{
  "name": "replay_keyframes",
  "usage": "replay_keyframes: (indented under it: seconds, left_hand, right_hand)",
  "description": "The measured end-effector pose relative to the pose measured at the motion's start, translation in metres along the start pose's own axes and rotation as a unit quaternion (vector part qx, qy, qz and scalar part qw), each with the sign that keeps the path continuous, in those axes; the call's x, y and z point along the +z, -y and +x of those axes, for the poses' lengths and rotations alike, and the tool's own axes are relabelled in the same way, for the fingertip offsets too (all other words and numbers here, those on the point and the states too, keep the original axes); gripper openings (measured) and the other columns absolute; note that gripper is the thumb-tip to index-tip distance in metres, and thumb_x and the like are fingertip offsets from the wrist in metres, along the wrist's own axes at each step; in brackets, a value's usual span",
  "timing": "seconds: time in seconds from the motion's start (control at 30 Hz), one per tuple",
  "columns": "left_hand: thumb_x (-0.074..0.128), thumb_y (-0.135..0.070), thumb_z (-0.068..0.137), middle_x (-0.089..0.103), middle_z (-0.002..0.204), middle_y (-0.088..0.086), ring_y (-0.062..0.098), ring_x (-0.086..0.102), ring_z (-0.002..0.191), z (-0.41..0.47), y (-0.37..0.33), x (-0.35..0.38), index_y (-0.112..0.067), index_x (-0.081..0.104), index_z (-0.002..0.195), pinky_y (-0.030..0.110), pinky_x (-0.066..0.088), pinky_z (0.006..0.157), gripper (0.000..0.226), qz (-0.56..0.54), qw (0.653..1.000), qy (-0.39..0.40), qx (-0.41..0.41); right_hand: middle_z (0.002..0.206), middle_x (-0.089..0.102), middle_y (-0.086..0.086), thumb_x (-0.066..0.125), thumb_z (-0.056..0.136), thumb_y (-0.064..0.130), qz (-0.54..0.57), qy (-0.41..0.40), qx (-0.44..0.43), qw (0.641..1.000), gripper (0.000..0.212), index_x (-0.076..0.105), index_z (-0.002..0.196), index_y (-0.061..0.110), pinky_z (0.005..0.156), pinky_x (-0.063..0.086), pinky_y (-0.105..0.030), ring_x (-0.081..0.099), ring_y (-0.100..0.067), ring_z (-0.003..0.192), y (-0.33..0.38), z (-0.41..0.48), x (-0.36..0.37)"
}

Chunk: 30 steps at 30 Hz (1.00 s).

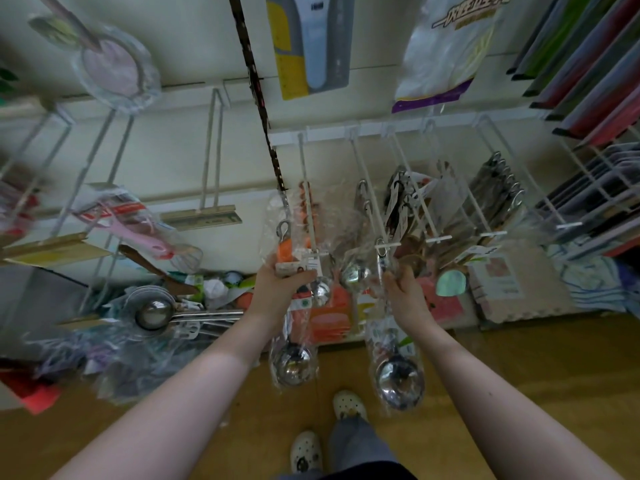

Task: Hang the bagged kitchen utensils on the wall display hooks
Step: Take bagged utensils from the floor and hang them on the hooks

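My left hand (282, 284) grips a clear-bagged ladle with an orange handle (284, 251); its steel bowl (292, 363) hangs below my wrist. The bag's top is at the tip of a white wall hook (306, 188). My right hand (403, 289) pinches the top of a second bagged steel ladle (398, 379), held near the tip of the neighbouring hook (372, 206). Two more ladles (353, 273) hang between my hands.
More hooks to the right carry bagged utensils (415, 202) and steel tools (498, 181). An empty double hook (211, 150) juts out at the left. Loose ladles and bags (154, 311) lie piled on the lower left shelf. Wooden floor (519, 375) and my shoes below.
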<state>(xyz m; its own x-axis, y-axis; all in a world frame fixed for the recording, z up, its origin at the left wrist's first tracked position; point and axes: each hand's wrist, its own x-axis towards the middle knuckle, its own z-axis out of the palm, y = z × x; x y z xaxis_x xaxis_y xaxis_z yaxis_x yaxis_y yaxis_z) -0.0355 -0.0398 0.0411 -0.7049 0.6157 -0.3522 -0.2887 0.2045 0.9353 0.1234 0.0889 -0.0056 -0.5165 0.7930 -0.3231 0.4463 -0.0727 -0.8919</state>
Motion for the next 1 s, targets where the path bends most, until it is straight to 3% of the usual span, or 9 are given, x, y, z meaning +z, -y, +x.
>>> replay_keyframes:
  seconds: [0.1,0.27,0.43,0.53,0.6,0.73,0.83,0.93,1.0]
  left_hand:
    - [0.067,0.011,0.077,0.067,0.077,0.006,0.008,0.065,0.058,0.0,0.0,0.001,-0.006,0.059,0.095,0.02,0.052,0.054,0.026,-0.003,1.0,-0.009,0.005]
    - [0.067,0.011,0.078,0.067,0.079,0.007,0.008,0.065,0.059,-0.001,0.002,0.002,-0.002,0.058,0.098,0.019,0.052,0.053,0.025,-0.005,1.0,-0.02,0.012]
    - [0.068,0.009,0.078,0.067,0.085,0.009,0.009,0.065,0.062,0.0,0.003,0.002,0.001,0.058,0.105,0.019,0.051,0.054,0.03,-0.009,1.0,-0.023,0.009]
    - [0.068,0.009,0.077,0.068,0.085,0.009,0.013,0.065,0.066,0.0,0.004,0.002,-0.002,0.057,0.101,0.021,0.052,0.055,0.028,-0.016,1.0,-0.024,0.002]
    - [0.069,0.008,0.077,0.068,0.089,0.012,0.02,0.064,0.072,0.002,0.005,0.001,-0.002,0.057,0.102,0.024,0.053,0.057,0.029,-0.018,0.999,-0.027,-0.004]
    - [0.069,0.007,0.077,0.068,0.092,0.015,0.025,0.065,0.077,0.002,0.005,0.002,-0.002,0.058,0.101,0.029,0.055,0.062,0.028,-0.022,0.999,-0.024,-0.007]
    - [0.068,0.008,0.077,0.068,0.087,0.011,0.018,0.066,0.07,0.001,0.003,0.003,-0.009,0.058,0.089,0.024,0.053,0.057,0.023,-0.027,0.999,-0.021,-0.008]
    - [0.069,0.009,0.076,0.068,0.082,0.009,0.014,0.066,0.065,0.001,0.002,0.003,-0.011,0.058,0.083,0.023,0.052,0.055,0.024,-0.023,0.999,-0.022,0.003]
    - [0.068,0.01,0.077,0.068,0.077,0.004,0.012,0.066,0.063,0.001,0.001,0.003,-0.012,0.058,0.083,0.023,0.052,0.055,0.025,-0.024,0.999,-0.022,0.005]
  right_hand:
    - [0.09,0.05,-0.011,0.04,0.101,0.017,-0.003,-0.003,-0.005,1.0,0.009,0.042,0.102,0.008,0.073,0.038,-0.034,0.049,-0.023,0.083,-0.003,0.004,0.001]
    - [0.087,0.047,0.007,0.039,0.101,0.014,0.032,0.009,-0.015,0.999,0.007,0.041,0.107,0.011,0.073,0.037,-0.025,0.046,-0.005,0.08,-0.006,0.005,0.001]
    - [0.102,0.054,0.0,0.039,0.101,0.015,0.033,0.014,-0.021,0.999,0.023,0.043,0.121,0.005,0.082,0.041,-0.028,0.051,-0.018,0.099,-0.009,0.01,0.001]
    - [0.104,0.053,0.001,0.04,0.1,0.011,0.048,0.007,-0.039,0.998,0.032,0.039,0.132,0.006,0.081,0.041,-0.023,0.053,-0.012,0.092,-0.007,0.01,0.001]
    - [0.111,0.053,0.004,0.039,0.1,0.008,0.069,0.008,-0.05,0.996,0.034,0.037,0.134,0.009,0.083,0.04,-0.017,0.053,-0.007,0.098,-0.006,0.009,0.001]
    - [0.133,0.046,-0.007,0.038,0.099,0.004,0.098,0.002,-0.061,0.993,0.038,0.033,0.137,0.009,0.101,0.038,-0.029,0.045,-0.017,0.122,-0.005,0.01,0.001]
    - [0.121,0.049,-0.001,0.037,0.1,0.005,0.098,0.003,-0.077,0.992,0.033,0.036,0.132,0.012,0.091,0.042,-0.026,0.05,-0.01,0.109,-0.007,0.014,0.002]
    - [0.091,0.046,0.006,0.036,0.1,0.005,0.092,0.003,-0.079,0.993,0.02,0.04,0.118,0.011,0.07,0.042,-0.013,0.049,0.01,0.076,-0.011,0.017,0.004]
    - [0.085,0.044,0.003,0.036,0.1,0.003,0.092,0.001,-0.075,0.993,0.017,0.041,0.114,0.009,0.065,0.041,-0.012,0.046,0.008,0.067,-0.012,0.019,0.004]
